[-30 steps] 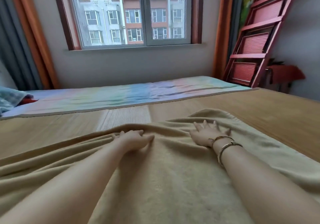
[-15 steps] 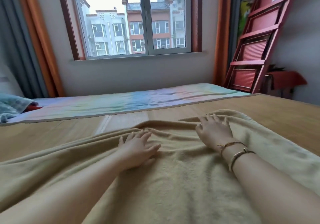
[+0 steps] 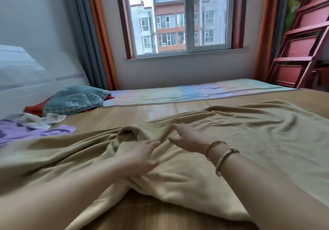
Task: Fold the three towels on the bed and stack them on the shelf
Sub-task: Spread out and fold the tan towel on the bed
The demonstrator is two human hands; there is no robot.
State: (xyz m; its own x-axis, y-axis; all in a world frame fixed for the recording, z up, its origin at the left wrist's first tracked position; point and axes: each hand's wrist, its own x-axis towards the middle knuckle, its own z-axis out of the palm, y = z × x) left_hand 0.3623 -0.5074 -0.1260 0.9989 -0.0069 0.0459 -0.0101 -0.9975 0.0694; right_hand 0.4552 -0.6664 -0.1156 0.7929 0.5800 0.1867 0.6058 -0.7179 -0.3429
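Beige towel [image 3: 231,133] lies rumpled across the bed mat [image 3: 124,116]. Left hand [image 3: 142,156] rests flat on it, fingers extended; right hand [image 3: 187,137] likewise flat, fingers spread. Purple towel [image 3: 26,132] and pale towel [image 3: 41,120] lie at far left

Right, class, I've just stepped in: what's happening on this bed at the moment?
A person is working on a large beige towel spread over the bed. Both hands lie on it with fingers fairly straight: the left hand beside a bunched ridge, the right hand just beyond. The towel is rumpled, not folded. A purple towel and a pale one lie crumpled at the left.
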